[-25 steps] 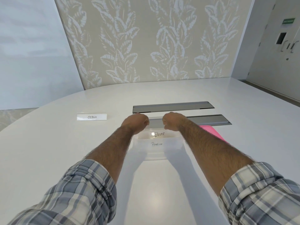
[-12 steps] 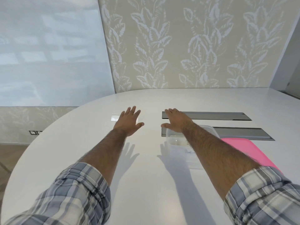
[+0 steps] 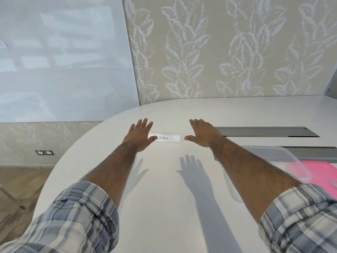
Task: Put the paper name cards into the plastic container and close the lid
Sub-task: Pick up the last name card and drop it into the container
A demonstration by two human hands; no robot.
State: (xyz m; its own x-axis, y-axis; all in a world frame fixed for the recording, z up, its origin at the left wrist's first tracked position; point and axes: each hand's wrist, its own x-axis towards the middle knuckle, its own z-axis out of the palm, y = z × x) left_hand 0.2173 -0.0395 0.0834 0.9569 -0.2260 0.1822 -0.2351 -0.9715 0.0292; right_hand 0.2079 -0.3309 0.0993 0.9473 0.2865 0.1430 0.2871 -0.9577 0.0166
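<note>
A white paper name card (image 3: pixel 168 138) marked OSTRICH stands on the white table between my two hands. My left hand (image 3: pixel 140 136) is spread flat at the card's left end, its thumb over that end. My right hand (image 3: pixel 202 133) is spread just right of the card, thumb tip a little off its right end. Both hands hold nothing. The clear plastic container (image 3: pixel 273 152) sits at the right behind my right forearm, which hides its inside. The pink lid (image 3: pixel 321 172) lies to the right of the container.
Two grey cable hatches (image 3: pixel 266 132) are set into the table (image 3: pixel 164 189) beyond the container. The table's rounded edge runs close on the left, with wooden floor below it. A patterned wall stands behind the table.
Both hands left the container, opened from fists and moved left to either side of the OSTRICH card. The view has swung left, so the container now sits at the right edge.
</note>
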